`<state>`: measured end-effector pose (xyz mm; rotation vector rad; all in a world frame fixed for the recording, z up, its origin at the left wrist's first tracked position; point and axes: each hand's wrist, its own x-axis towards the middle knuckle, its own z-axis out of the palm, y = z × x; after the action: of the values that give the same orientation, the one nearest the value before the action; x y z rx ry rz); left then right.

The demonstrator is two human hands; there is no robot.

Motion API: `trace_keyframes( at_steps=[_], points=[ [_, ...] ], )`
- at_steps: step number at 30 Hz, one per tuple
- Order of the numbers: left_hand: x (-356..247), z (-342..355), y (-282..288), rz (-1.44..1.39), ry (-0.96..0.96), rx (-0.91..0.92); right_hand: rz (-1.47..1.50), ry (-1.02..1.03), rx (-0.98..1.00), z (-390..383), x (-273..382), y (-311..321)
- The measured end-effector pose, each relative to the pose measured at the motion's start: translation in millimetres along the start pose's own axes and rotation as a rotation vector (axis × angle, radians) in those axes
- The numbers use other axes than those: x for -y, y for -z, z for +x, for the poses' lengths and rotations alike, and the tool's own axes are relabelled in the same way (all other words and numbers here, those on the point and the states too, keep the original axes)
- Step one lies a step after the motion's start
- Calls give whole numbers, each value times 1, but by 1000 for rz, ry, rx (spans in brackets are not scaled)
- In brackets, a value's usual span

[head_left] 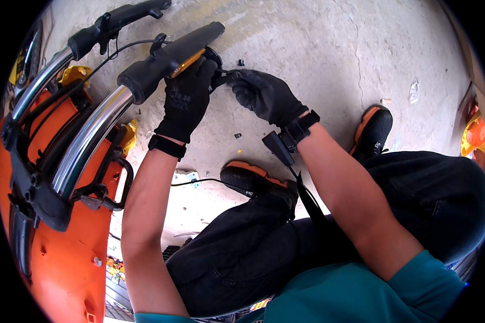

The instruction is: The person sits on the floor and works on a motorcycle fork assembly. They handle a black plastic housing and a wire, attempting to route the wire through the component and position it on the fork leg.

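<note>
My left hand (186,99), in a black glove, is closed beside the amber reflector (187,63) on the near black fork leg (172,54). Its fingers curl around a dark part with a rounded black edge (214,56), mostly hidden behind the glove. My right hand (267,97), also gloved in black, pinches a thin dark piece (224,78) that reaches toward the left fingers. What this piece is, I cannot make out. A chrome fork tube (94,137) joins the near fork leg. The second fork leg (113,27) lies farther left.
Orange bodywork (64,264) fills the left side. A black cable (99,67) runs along the fork. Small black bits (241,62) lie on the concrete floor (312,43). My shoes (258,180) are below the hands. An orange-and-yellow object (474,134) stands at the right edge.
</note>
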<state>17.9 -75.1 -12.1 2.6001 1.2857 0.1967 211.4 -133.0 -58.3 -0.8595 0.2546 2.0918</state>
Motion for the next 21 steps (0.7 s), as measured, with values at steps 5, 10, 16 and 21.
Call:
trace_keyframes(
  at_steps=[5,10,16,21],
  points=[
    [3,-4,-7,-37,29,-19,50,-98,-50,10,3,2],
    [2,-3,-8,-16,30,-41,109,-178,-54,14,7,5],
    [3,-3,-8,-18,26,-40,138,-132,44,15,5,11],
    [1,-1,-6,-21,14,-50,108,-111,-12,6,7,3]
  ],
)
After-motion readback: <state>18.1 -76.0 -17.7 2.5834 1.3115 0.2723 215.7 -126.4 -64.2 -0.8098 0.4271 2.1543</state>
